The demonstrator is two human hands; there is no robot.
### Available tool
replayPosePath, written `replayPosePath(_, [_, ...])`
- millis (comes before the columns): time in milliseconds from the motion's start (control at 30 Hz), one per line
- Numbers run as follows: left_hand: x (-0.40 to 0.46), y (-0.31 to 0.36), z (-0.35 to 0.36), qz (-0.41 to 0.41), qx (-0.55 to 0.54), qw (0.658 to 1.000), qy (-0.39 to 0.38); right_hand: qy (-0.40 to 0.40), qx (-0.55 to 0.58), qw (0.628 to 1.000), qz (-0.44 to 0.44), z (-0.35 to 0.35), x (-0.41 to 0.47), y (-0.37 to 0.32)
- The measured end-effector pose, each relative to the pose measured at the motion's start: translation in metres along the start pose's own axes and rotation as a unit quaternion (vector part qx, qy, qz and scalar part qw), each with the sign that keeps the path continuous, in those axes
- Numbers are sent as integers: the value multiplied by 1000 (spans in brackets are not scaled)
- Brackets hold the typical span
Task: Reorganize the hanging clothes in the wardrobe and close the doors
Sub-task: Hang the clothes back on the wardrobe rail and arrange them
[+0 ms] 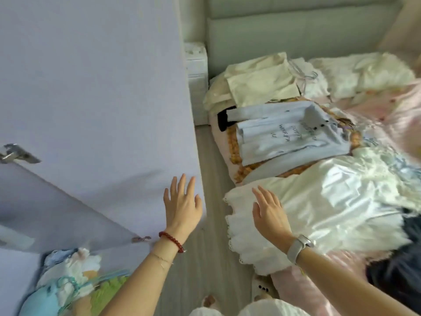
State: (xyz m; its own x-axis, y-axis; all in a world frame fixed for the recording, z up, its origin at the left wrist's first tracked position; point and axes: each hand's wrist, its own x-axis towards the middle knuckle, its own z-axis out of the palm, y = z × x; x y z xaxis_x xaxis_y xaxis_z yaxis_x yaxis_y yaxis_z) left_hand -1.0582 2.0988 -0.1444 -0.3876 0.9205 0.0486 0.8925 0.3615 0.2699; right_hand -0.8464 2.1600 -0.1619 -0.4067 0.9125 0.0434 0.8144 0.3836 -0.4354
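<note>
Nearby, clothes (293, 131) on bed (387, 103), beside wardrobe door (102, 110).

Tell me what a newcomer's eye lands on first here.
First, the two open hands at centre: the left hand flat against the pale wardrobe door, the right hand over a white lace-edged garment on the bed. Behind that lies a light blue shirt with dark lettering, and cream clothes piled further back.

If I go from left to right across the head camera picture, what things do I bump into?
Metal hinge → wardrobe door → left hand → strip of floor → right hand → light blue shirt with writing → shiny white garment.
</note>
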Motion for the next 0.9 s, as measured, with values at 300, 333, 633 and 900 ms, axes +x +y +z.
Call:
replayPosePath(300, [-7,234,108,269,-8,945,-187,66,27,925,374,-41,-155,223])
replayPosePath(333, [-12,261,121,287,-4,936,-204,73,37,909,409,-44,-170,247])
replayPosePath(633, [-78,464,242,393,21,848,-354,122,47,812,568,-96,-254,465])
replayPosePath(900, [-126,540,335,394,97,801,-440,72,-3,771,632,-130,-279,637])
